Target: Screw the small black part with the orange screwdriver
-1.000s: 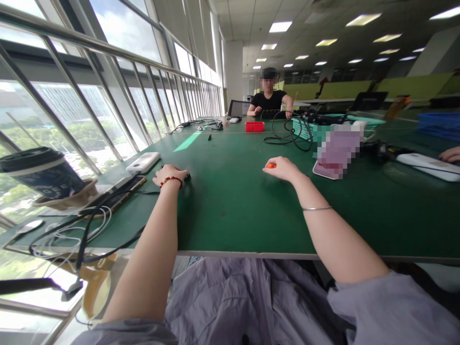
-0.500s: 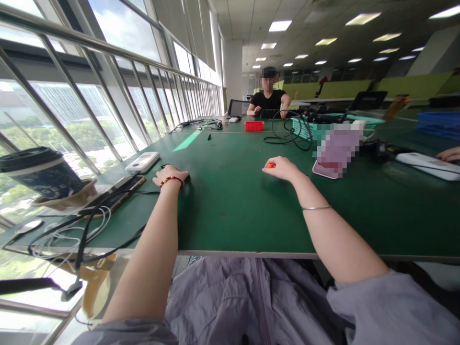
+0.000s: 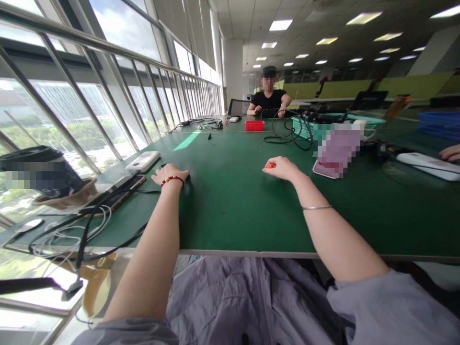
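Your right hand [image 3: 282,168] is closed in a narrow pinch around a small, rounded orange piece, likely plastic [image 3: 270,166]; both are nearer you than the open red plastic tray [image 3: 255,126] and slightly to its right. Only part of the orange piece shows past your fingers. Judging by that part, expect it to be light and stiff, unlikely to break, but apt to twist if its surface is smooth. Keep your thumb and fingertips on opposite sides, near its middle.

Your left hand [image 3: 170,175] is curled palm-down, nearer you than the tray and well to its left. Under the thumb is a small dark object, probably hard plastic [image 3: 188,176]; you can't tell from here whether you grip it or merely cover it. It should be light too; take it by its firm sides. A thin black cord [image 3: 149,192] runs behind that wrist, and whether it joins the dark object is hidden.

Farther out on the smooth green tabletop [image 3: 223,201], a flat white rounded device [image 3: 143,162] lies left of the tray and nearer you. A tiny black piece [image 3: 209,137] sits left of the tray and a little nearer. Right of the tray are loops of black cable [image 3: 282,140], then a turquoise mesh plastic basket [image 3: 301,128]. Beyond the tray sits a person in a black shirt [image 3: 268,100].
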Available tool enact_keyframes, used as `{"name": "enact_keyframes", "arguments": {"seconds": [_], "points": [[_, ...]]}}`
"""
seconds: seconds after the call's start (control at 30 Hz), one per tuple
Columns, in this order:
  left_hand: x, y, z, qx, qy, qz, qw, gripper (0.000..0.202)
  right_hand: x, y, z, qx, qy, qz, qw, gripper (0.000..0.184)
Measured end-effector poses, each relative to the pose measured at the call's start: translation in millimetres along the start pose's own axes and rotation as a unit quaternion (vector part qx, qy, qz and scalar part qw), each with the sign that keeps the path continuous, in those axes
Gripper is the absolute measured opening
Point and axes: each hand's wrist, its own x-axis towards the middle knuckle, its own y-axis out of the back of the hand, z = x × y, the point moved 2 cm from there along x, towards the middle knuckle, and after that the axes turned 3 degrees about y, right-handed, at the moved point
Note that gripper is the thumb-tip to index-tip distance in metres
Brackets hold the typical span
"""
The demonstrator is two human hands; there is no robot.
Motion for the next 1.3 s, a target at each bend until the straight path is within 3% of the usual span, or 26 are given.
{"name": "enact_keyframes", "arguments": {"seconds": [0.27,0.57,0.87,1.3], "points": [[-2,-2.9,3,0.034,-0.006,0.009,0.999,0.054,1,-1,0,0.002,0.006,0.001,1.000,0.031],[-9,1.3,8,0.052,-0.023,0.044,0.997,0.046,1,-2,1,-0.002,0.004,0.002,1.000,0.030],[-12,6.9,7,0.040,-0.017,0.024,0.999,0.039,-1,-1,-1,0.000,0.002,-0.002,1.000,0.030],[-11,8.8,5,0.044,-0.011,0.018,0.999,0.047,0,-1,-1,-0.004,0.003,-0.003,1.000,0.030]]}}
